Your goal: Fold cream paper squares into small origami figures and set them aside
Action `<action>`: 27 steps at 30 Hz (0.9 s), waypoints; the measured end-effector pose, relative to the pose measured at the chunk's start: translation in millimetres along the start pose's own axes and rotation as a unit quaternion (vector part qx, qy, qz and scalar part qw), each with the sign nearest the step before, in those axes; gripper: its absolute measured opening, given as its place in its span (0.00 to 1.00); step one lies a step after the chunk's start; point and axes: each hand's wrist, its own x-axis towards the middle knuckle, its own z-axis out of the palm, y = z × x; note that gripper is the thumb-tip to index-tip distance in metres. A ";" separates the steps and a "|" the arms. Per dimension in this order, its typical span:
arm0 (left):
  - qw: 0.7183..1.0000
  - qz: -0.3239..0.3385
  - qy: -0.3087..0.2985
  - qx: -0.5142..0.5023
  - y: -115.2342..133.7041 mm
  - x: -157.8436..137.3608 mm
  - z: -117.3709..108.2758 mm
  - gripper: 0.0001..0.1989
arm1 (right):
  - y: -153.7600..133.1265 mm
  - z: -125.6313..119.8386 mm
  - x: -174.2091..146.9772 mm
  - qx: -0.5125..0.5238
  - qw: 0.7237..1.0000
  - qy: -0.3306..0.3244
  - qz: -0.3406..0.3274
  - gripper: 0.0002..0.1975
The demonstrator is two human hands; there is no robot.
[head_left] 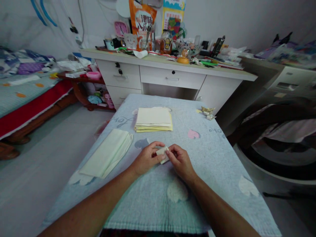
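Between my two hands is a small piece of folded pale paper (pixel 161 151), raised just over the cloth-covered table (pixel 209 164). My left hand (pixel 149 157) pinches its left side, thumb below and fingers above. On the other side my right hand (pixel 180 159) grips the paper with its thumb on top; the fingers behind are partly hidden. Beyond the hands lies a stack of cream and yellow paper sheets (pixel 154 117). Left of my left forearm rests a long folded pale sheet bundle (pixel 107 153).
Small crumpled folded-paper pieces (pixel 208 112) lie at the table's far right corner. Behind stands a white desk (pixel 172 77) crowded with jars, an orange bag (pixel 142 23) and a pink clock (pixel 120 29). A bed (pixel 29 89) is at left, a washing machine (pixel 283 131) at right.
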 end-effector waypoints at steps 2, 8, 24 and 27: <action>1.000 -0.004 -0.001 0.017 0.0 -0.2 0.6 0.21 | -1.2 -0.1 -0.6 0.009 1.000 -0.001 -0.002 0.11; 0.997 -0.010 0.021 0.068 3.7 -3.3 3.5 0.27 | -5.1 0.1 -1.5 0.047 0.998 -0.034 0.009 0.10; 0.995 0.015 0.029 0.099 6.5 -5.4 6.7 0.23 | -4.7 -1.8 1.3 0.033 0.999 -0.028 0.030 0.13; 0.994 0.013 0.037 0.105 6.3 -6.2 5.5 0.24 | -3.0 -0.9 1.6 0.045 0.998 -0.033 0.041 0.13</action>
